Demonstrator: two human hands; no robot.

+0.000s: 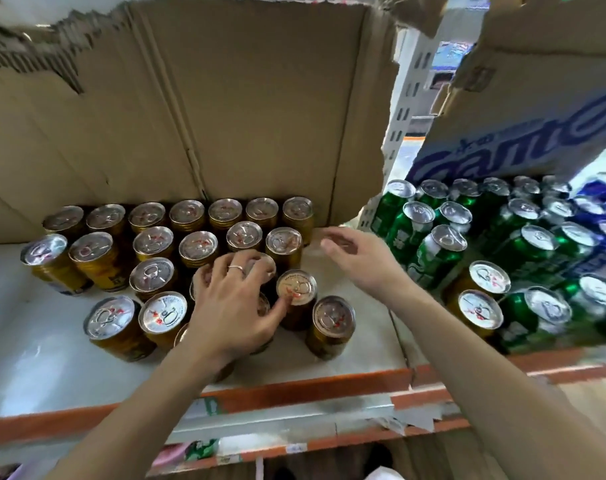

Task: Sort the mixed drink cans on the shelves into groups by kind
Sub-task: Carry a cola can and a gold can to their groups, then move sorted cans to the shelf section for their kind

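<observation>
1. Cardboard backing (242, 98): big brown sheet with a torn top edge, upright at the rear of the bay. It is the reference for everything below.
2. White shelf board (17, 341): runs from the foot of the backing toward the camera. An orange front rail (294, 386) sits at its near edge.
3. Printed carton (536, 126): right of the backing, past the white perforated upright (405, 116). It has blue lettering and sits above the cans on that side.
4. Gold cans (187, 216): upright, lids up, in loose rows directly in front of the backing. The back row stands close against it.
5. Green cans (436, 251): right of the backing, beyond the upright, packed tight under the carton. Blue cans (599, 199) are further right again.
6. Left hand (235, 299): in front of the backing's centre, over the front gold rows. Fingers are splayed wide with tips resting on lids, and the thumb tip is on the lid of one front gold can (296, 287).
7. Right hand (357, 261): off the backing's lower right corner, between the gold and green groups. It is motion-blurred, fingers loose and apart, holding nothing.
8. Two stray gold cans (489, 277): right of the backing, at the front of the green group, side by side.
9. Ring (237, 268): on a finger of the left hand.
</observation>
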